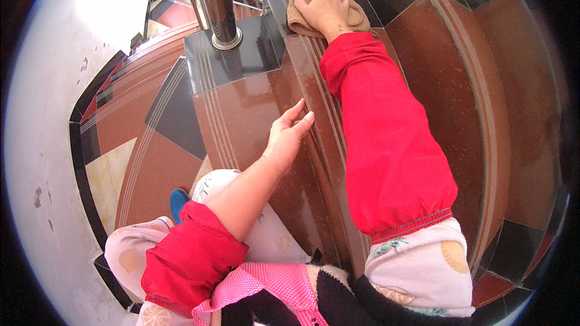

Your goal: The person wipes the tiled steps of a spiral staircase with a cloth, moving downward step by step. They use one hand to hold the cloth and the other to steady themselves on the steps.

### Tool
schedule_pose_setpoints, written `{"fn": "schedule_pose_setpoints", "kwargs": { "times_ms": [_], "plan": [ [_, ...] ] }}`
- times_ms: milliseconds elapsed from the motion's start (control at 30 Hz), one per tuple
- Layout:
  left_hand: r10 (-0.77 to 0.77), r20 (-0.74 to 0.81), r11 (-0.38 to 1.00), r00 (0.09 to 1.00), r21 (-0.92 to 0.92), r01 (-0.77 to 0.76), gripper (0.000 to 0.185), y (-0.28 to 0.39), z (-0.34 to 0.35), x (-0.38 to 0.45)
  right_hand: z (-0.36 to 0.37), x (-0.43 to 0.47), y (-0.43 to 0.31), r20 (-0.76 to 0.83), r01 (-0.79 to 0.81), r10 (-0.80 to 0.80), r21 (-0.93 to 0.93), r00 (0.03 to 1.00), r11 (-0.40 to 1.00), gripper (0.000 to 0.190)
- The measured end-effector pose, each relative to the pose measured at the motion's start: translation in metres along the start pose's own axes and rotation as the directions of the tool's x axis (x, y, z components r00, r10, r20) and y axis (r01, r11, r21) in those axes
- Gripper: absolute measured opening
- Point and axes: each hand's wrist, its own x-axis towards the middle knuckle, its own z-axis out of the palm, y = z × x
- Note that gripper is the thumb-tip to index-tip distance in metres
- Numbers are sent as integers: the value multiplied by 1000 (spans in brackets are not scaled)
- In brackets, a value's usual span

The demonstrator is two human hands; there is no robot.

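My right hand (325,8) lies flat with spread fingers on a folded brown cloth (299,20), pressing it onto the black tiled end of a stair step near the top of the view. The cloth bunches up around the fingers. Over the edge of a reddish-brown stone stair step (321,72), my left hand (290,133) hovers or rests lightly, its thumb and fingers apart and nothing between them; contact with the stone cannot be told. Red sleeve covers reach along both forearms, the left one pushed back towards the elbow.
A shiny metal railing post (222,13) stands on a black tile left of the cloth. Higher steps (439,54) curve away on the right; lower steps (154,158) descend on the left beside a white wall (45,145). Part of a blue shoe (178,203) shows by my knee.
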Motion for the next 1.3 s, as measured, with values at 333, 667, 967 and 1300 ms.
{"fn": "schedule_pose_setpoints", "kwargs": {
  "times_ms": [333,667,967,1300],
  "plan": [
    [0,9,1000,1000,17,-1,63,-6,-13,19,-60,-97,63,131,88,-85,-24,988,996,59],
    [24,-2,997,1000,78,-24,69,-5,5,-3,-258,-356,80,369,44,-62,57,927,997,63],
    [-43,2,998,999,51,43,65,5,2,-6,-363,-548,51,526,-164,150,-21,837,986,64],
    [-60,-44,997,997,39,62,62,8,6,-11,-344,-500,50,553,179,-287,242,782,954,64]
  ]
}}
